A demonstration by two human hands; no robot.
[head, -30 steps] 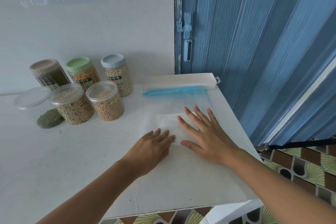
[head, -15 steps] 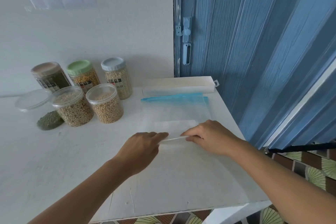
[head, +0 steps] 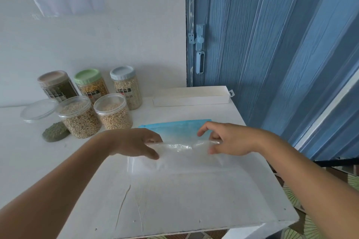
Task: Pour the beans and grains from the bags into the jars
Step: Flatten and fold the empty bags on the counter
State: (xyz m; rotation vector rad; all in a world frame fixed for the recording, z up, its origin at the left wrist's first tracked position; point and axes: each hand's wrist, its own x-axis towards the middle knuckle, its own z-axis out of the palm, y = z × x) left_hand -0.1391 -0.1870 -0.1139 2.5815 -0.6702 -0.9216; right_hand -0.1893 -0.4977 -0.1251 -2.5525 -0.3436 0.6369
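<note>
An empty clear plastic bag (head: 180, 153) with a blue zip strip lies flat on the white table (head: 184, 200). My left hand (head: 136, 142) pinches the bag's folded near edge at its left end. My right hand (head: 231, 139) pinches the same edge at its right end, lifting it towards the blue strip. Two short clear jars (head: 80, 116) (head: 114, 111) filled with pale beans stand open at the left. Behind them are three tall lidded jars (head: 57, 85) (head: 91, 83) (head: 126, 86). A small bag of green beans (head: 56, 135) lies in front of them.
A clear jar lid (head: 38, 109) lies at the far left. A long white box (head: 192, 96) rests along the table's back edge near the blue door (head: 272, 44). The table's right and front edges drop to a patterned floor (head: 295, 194).
Both hands went from lying flat on the bag to pinching its near edge and have folded that edge up and away from me towards the blue strip.
</note>
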